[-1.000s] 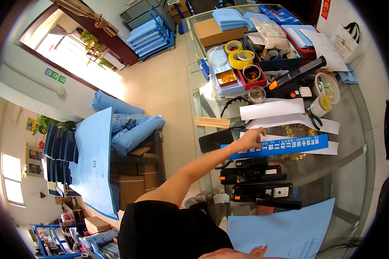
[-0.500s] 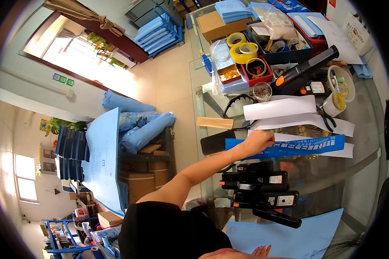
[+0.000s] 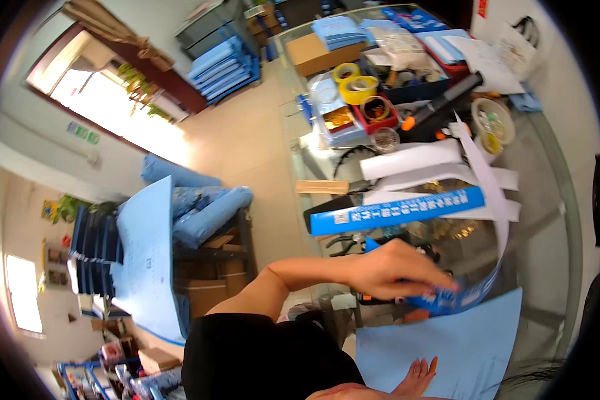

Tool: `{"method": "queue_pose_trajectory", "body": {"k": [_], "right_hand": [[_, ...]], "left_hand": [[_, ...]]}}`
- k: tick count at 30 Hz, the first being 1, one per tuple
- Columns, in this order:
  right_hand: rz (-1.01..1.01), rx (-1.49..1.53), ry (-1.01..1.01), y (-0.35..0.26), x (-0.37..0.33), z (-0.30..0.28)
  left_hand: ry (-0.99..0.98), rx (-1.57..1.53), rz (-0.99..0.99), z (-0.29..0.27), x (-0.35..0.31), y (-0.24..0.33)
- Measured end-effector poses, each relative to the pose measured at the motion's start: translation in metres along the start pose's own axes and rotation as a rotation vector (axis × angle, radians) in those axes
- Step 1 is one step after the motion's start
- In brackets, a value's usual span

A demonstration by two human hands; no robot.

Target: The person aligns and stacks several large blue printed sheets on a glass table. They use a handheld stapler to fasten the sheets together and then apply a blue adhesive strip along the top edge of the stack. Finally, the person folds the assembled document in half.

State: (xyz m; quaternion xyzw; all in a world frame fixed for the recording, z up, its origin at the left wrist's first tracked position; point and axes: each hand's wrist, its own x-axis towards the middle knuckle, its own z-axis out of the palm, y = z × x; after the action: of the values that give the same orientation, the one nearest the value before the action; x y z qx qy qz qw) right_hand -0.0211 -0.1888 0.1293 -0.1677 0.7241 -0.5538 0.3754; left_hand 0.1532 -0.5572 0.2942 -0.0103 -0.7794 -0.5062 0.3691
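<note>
My left hand (image 3: 397,273) reaches across the glass table, its fingers pinched on a long paper strip (image 3: 463,297) with a blue printed face. The strip bends upward, and its white back runs toward the tubs. Beyond the hand lies another blue printed strip (image 3: 400,212), flat on white paper strips. Black devices with orange parts are mostly hidden under my left hand. At the lower edge, my right hand (image 3: 415,379) is palm up with fingers stretched, over a light blue sheet (image 3: 440,340). Something narrow and orange shows beside its fingers; whether it is held, I cannot tell.
Tape rolls (image 3: 358,87), a red box (image 3: 378,113) and small tubs (image 3: 492,123) crowd the far table. A long black tool (image 3: 447,100) lies near them. Pliers (image 3: 343,245) and a wooden piece (image 3: 322,187) are near the left edge. Blue rolls (image 3: 213,217) stand left.
My left hand has moved nearer and slightly right, lifting and curling one blue-faced strip off the others. The view has shifted, and more of my right hand shows.
</note>
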Motion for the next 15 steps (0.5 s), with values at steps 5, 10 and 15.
{"method": "queue_pose_trajectory", "body": {"k": [5,10,15], "right_hand": [[0.048,0.788,-0.224,-0.084,-0.026,0.052],[-0.115,1.312,-0.123,-0.074,-0.064,0.036],[-0.344,1.128,0.295,-0.065,-0.11,-0.012]], "left_hand": [[-0.489,-0.171,0.059,0.051,-0.024,0.055],[-0.834,-0.103,-0.036,0.088,-0.055,0.088],[-0.922,0.125,-0.225,0.089,-0.096,0.102]]}}
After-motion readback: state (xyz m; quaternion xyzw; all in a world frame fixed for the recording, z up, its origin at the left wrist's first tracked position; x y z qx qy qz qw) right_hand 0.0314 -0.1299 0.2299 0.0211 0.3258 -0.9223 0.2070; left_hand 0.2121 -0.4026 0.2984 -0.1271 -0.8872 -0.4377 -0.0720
